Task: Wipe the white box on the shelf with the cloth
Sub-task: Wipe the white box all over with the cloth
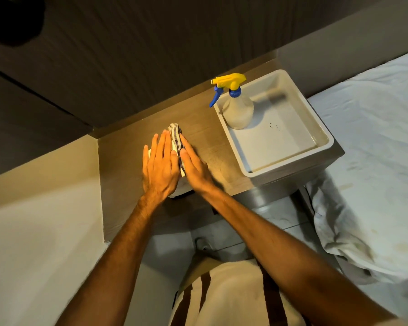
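A small white box (183, 184) lies on the wooden shelf (125, 165), mostly hidden under both my hands. My left hand (159, 165) rests flat on top of it with the fingers stretched out and close together. A striped cloth (176, 134) is bunched between my hands, its far end poking out past my fingertips. My right hand (196, 169) lies flat and slightly blurred, pressing the cloth against the right side of the box.
A white tub (292, 158) stands on the shelf's right end with a spray bottle (237, 109) in its far left corner. A bed with a white sheet (375, 149) is at the right. Dark wall panels rise behind the shelf.
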